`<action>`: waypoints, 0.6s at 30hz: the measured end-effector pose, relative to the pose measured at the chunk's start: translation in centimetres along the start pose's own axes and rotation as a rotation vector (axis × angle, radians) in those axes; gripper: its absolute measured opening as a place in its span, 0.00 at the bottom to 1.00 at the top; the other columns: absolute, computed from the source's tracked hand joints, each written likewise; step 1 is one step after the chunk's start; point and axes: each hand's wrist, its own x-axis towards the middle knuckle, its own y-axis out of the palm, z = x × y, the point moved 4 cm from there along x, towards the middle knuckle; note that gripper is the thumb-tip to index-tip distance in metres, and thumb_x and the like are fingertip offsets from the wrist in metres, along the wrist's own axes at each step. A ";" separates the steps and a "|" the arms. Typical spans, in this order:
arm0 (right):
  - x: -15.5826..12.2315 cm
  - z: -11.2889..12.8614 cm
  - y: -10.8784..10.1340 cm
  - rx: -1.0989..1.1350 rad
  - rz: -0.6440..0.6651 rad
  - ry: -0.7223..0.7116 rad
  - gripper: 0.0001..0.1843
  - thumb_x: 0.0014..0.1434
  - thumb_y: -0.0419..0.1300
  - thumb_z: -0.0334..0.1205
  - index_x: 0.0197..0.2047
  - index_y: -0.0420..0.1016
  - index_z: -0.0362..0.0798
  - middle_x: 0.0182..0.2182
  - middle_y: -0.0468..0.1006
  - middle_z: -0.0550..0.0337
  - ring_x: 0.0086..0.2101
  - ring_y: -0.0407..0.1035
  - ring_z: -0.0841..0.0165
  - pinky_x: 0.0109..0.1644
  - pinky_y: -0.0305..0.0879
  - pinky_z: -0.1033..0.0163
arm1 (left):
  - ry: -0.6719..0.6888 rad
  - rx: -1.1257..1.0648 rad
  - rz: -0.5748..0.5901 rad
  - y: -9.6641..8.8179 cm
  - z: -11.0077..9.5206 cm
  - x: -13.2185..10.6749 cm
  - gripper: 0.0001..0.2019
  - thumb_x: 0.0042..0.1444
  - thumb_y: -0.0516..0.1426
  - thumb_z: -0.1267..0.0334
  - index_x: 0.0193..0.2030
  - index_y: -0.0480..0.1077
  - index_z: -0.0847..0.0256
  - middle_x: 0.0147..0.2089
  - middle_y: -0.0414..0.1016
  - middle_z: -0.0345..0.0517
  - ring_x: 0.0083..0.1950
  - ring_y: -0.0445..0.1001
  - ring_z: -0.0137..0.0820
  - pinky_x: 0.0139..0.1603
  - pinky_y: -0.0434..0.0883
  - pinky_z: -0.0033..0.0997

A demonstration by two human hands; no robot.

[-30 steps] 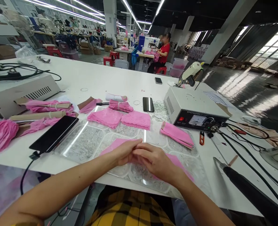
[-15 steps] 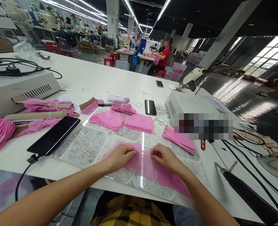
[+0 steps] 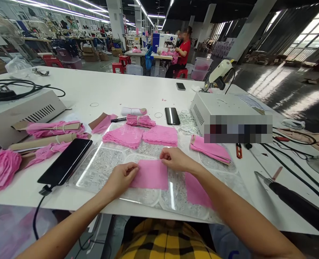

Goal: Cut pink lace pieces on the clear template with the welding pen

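Over the clear mat (image 3: 97, 165), the left hand (image 3: 121, 179) pinches a pink fabric piece (image 3: 152, 176) by its left edge, the right hand (image 3: 177, 159) its far right corner; light, even tension should keep it flat.

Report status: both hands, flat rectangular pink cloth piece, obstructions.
Left hand pinching pink cloth piece near upper left; right hand at upper right, grip unclear. Spread flat over glossy grey-white patterned mat. Only hands overlap it.
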 end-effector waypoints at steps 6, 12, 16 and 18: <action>0.5 0.8 0.0 -0.158 -0.022 0.017 0.08 0.52 0.56 0.28 0.35 0.73 0.47 0.30 0.78 0.59 0.31 0.70 0.68 0.32 0.58 0.65 | 0.067 0.188 -0.114 -0.2 0.2 -0.4 0.15 0.59 0.50 0.57 0.43 0.75 0.61 0.33 0.77 0.45 0.33 0.75 0.36 0.37 0.70 0.33; -1.7 2.1 0.6 -0.268 -0.031 -0.020 0.11 0.54 0.57 0.30 0.41 0.73 0.47 0.39 0.77 0.56 0.33 0.70 0.68 0.36 0.59 0.64 | 0.412 0.480 -0.289 -0.1 0.9 -1.6 0.15 0.63 0.51 0.62 0.53 0.72 0.58 0.56 0.70 0.55 0.56 0.70 0.44 0.56 0.68 0.48; -3.5 1.8 1.4 -0.326 0.016 -0.051 0.10 0.55 0.54 0.29 0.39 0.74 0.46 0.39 0.77 0.53 0.35 0.72 0.65 0.34 0.61 0.63 | 0.565 0.656 -0.301 0.1 1.5 -2.4 0.13 0.65 0.49 0.65 0.49 0.73 0.59 0.53 0.73 0.56 0.54 0.72 0.44 0.55 0.69 0.51; -5.3 0.9 1.8 -0.329 -0.019 -0.075 0.13 0.57 0.53 0.30 0.43 0.74 0.48 0.41 0.77 0.54 0.35 0.73 0.65 0.35 0.64 0.62 | 0.526 0.684 -0.296 0.4 1.5 -2.9 0.11 0.64 0.51 0.65 0.48 0.74 0.60 0.52 0.73 0.56 0.53 0.72 0.43 0.56 0.68 0.51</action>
